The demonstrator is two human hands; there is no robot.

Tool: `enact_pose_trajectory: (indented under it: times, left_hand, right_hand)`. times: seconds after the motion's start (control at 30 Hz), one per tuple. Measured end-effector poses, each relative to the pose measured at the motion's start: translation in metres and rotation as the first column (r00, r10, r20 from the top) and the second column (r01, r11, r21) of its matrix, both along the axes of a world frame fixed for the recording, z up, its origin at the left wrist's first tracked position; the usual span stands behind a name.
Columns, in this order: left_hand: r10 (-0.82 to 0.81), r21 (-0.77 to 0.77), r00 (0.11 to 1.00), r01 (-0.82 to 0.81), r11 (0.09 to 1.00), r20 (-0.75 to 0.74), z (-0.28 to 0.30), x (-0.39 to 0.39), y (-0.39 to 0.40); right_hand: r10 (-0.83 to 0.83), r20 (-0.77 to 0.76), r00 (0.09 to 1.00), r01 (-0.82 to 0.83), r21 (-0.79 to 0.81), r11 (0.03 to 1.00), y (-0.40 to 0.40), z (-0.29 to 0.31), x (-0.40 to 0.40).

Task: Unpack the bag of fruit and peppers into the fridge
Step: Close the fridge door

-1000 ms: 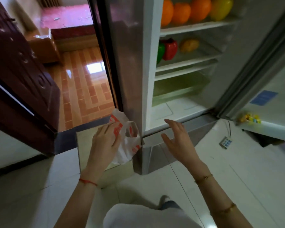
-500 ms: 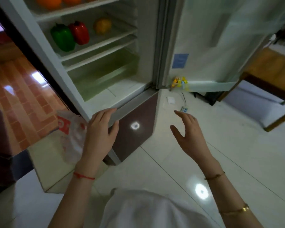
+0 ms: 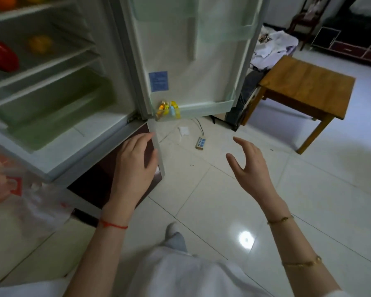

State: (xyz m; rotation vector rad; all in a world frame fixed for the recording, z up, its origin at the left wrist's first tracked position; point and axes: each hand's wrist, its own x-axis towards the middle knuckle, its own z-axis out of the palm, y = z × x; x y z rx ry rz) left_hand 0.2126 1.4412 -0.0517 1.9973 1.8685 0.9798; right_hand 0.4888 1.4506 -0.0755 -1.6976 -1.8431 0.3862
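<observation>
Left hand: the left hand (image 3: 135, 166) lies over the dark lower door panel (image 3: 107, 179) of the tall white fridge (image 3: 116, 67), just under the fridge's open compartment, fingers straight and together, thumb apart. It grips nothing; whether the palm presses the panel or hangs just off it I cannot tell.

Right hand: the right hand (image 3: 250, 168) hovers over the glossy white floor tiles (image 3: 308, 211) to the right of the fridge's lower corner, fingers spread and lightly bent, empty — likely held out for balance or readied for the door.

Bag: the thin white plastic bag with red print (image 3: 26, 194) slumps on the floor at the fridge's lower left, touched by neither hand; it looks collapsed, so probably emptied (its inside is not visible).

Produce: a glossy red pepper (image 3: 2, 56) and a round yellow fruit (image 3: 40, 43) sit on a wire shelf inside the fridge, with orange fruit (image 3: 0, 1) on the shelf above — one kind per level, it seems.

Fridge door: the white upper door (image 3: 191, 61) swings wide to the right of the fridge body; small coloured bottles (image 3: 168, 108) sit in its bottom rack.

Beyond: a low wooden table (image 3: 304, 86) stands right of the open door, and a white power strip (image 3: 200, 143) lies on the tiles below it.

Stage: judged near the end, with shutting the door the likely remainder.
</observation>
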Motion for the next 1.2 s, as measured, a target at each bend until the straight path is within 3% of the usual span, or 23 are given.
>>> enact_pose_trajectory:
  times: [0.3, 0.77, 1.0, 1.2]
  left_hand:
    - [-0.089, 0.132, 0.995, 0.093, 0.987, -0.038, 0.027, 0.092, 0.088]
    - [-0.07, 0.392, 0.993, 0.103, 0.914, -0.097, 0.088, 0.224, 0.291]
    - [0.027, 0.292, 0.974, 0.041, 0.956, -0.225, 0.089, 0.251, 0.348]
    - [0.164, 0.189, 0.954, -0.118, 0.975, -0.252, 0.083, 0.269, 0.364]
  right_hand:
    - [-0.057, -0.042, 0.997, 0.06, 0.074, 0.995, 0.079, 0.025, 0.076]
    - [-0.015, -0.082, 0.996, 0.035, 0.239, 0.97, 0.296, 0.082, 0.184]
    - [0.051, -0.143, 0.988, -0.02, 0.213, 0.977, 0.393, 0.103, 0.199]
    - [0.133, -0.207, 0.969, -0.112, 0.109, 0.988, 0.465, 0.115, 0.198]
